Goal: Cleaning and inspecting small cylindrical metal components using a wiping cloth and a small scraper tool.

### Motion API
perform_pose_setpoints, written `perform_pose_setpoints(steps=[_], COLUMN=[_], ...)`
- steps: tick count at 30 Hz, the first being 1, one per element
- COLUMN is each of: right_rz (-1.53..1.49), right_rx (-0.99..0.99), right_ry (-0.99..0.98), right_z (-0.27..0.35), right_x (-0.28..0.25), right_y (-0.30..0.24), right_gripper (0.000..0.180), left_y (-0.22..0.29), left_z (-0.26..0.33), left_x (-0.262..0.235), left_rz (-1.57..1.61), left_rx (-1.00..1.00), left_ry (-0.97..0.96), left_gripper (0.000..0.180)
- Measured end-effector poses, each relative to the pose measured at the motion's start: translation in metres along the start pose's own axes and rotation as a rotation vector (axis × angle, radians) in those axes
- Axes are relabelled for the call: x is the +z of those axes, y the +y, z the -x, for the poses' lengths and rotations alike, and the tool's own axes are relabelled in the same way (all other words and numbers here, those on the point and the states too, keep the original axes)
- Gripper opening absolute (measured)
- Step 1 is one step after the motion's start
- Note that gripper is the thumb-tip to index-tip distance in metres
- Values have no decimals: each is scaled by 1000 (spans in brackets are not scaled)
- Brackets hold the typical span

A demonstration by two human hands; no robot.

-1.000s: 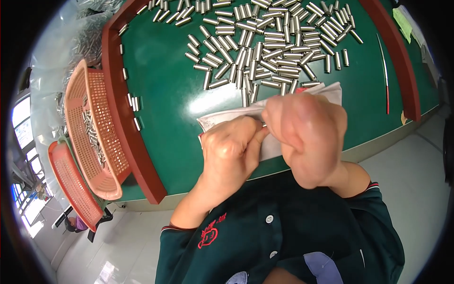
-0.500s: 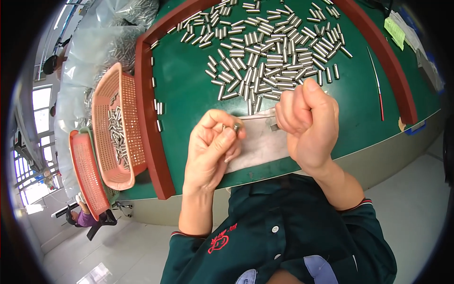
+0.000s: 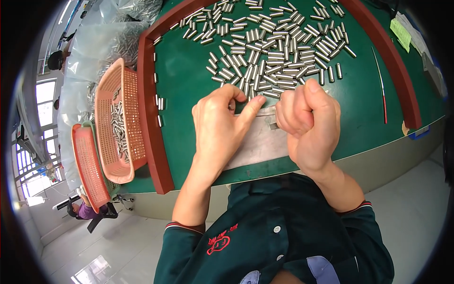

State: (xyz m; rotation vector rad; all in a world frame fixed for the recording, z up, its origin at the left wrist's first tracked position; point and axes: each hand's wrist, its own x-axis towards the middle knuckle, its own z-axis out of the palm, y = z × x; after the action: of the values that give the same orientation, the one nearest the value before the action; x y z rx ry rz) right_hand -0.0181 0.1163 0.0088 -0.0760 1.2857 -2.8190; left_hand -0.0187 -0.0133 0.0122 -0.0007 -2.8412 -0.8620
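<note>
Many short shiny metal pins (image 3: pixel 279 61) lie loose in a heap on the green table. At the heap's near edge is my left hand (image 3: pixel 217 123), its back turned up. Its thumb and index finger stand apart on either side of a pin (image 3: pixel 253 103); its other fingers are hidden beneath. My right hand (image 3: pixel 309 125) is closed in a fist, thumb uppermost, over the right part of a pale cloth (image 3: pixel 257 146). What the fist holds is hidden. A small grey metal piece (image 3: pixel 274 126) shows beside its fingers; I cannot tell whether it is held.
Dark red wooden rails (image 3: pixel 153 118) border the work area. Beyond the left one stand a pink basket (image 3: pixel 135 113) of pins, a red basket (image 3: pixel 87 165) and clear bags of pins (image 3: pixel 94 52). A thin red-handled tool (image 3: pixel 384 106) lies at right. Another person (image 3: pixel 85 210) is at far left.
My left hand has turned from palm up, with a pin at its fingertips, to back up and moved forward to the heap. My right fist has stayed in place.
</note>
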Motion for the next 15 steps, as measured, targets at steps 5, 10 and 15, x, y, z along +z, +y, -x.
perform_pose_setpoints(steps=[5, 10, 15], right_rz=[3, 20, 18], right_rx=[0, -19, -6], right_ry=[8, 1, -4], right_z=[1, -1, -1], right_x=[-1, 0, -1], right_y=[0, 0, -1], right_gripper=[43, 43, 42], left_y=[0, 8, 2], left_z=[1, 11, 31], left_x=[4, -13, -10], left_rz=[10, 96, 135], left_rx=[5, 41, 106], left_ry=[7, -125, -303], left_gripper=[21, 13, 15])
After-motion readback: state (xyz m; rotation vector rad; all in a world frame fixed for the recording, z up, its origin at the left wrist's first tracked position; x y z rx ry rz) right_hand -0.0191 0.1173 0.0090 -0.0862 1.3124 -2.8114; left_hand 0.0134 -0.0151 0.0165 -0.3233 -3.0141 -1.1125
